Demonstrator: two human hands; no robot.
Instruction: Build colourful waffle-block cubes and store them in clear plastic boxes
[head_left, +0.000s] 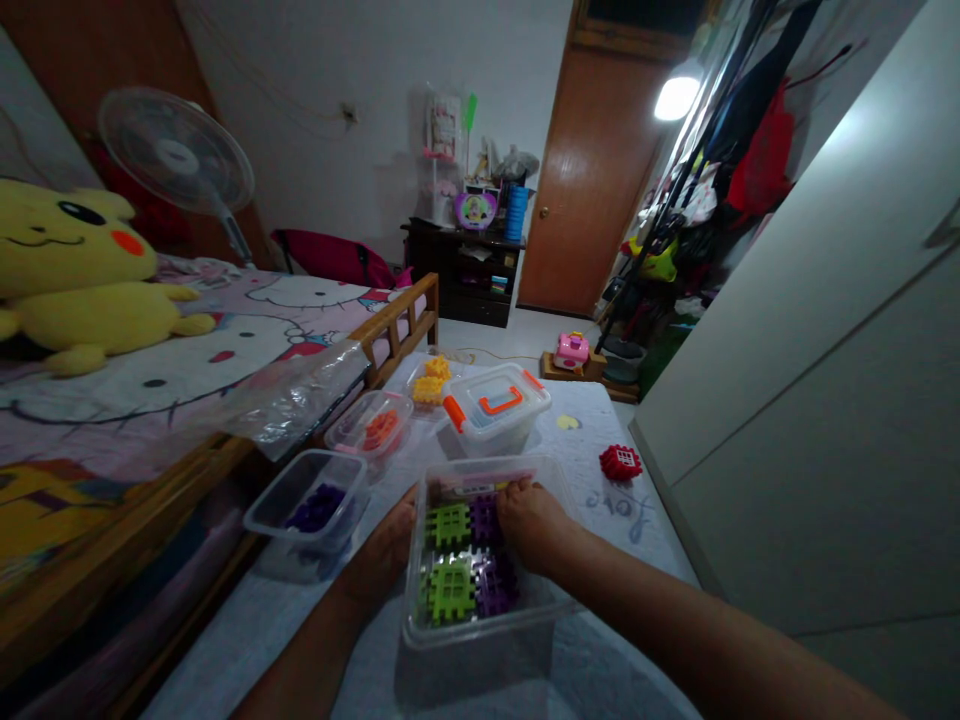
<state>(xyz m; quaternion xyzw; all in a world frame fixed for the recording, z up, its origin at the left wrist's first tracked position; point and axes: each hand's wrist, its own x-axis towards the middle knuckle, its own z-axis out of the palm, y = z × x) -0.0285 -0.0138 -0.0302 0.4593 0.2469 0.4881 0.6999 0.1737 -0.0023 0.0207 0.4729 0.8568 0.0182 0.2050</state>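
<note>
A clear plastic box (480, 632) stands at the near end of the cloth-covered table. Inside it, green building blocks (450, 590) fill the left side and purple building blocks (495, 585) the right. My left hand (386, 540) is against the box's left wall, gripping it from outside; its fingertips are partly hidden. My right hand (534, 518) reaches over the right rim into the far part of the box. Its fingers are curled closed at the far purple block (484, 520), which the hand partly covers.
Left of the box stand open tubs with dark purple blocks (315, 508), orange blocks (381, 428) and yellow blocks (431, 385). A lidded box with orange handle (499, 400) stands behind. A red block piece (620, 462) lies right. A wooden bed rail (397, 315) borders the left, a white cabinet (810, 400) the right.
</note>
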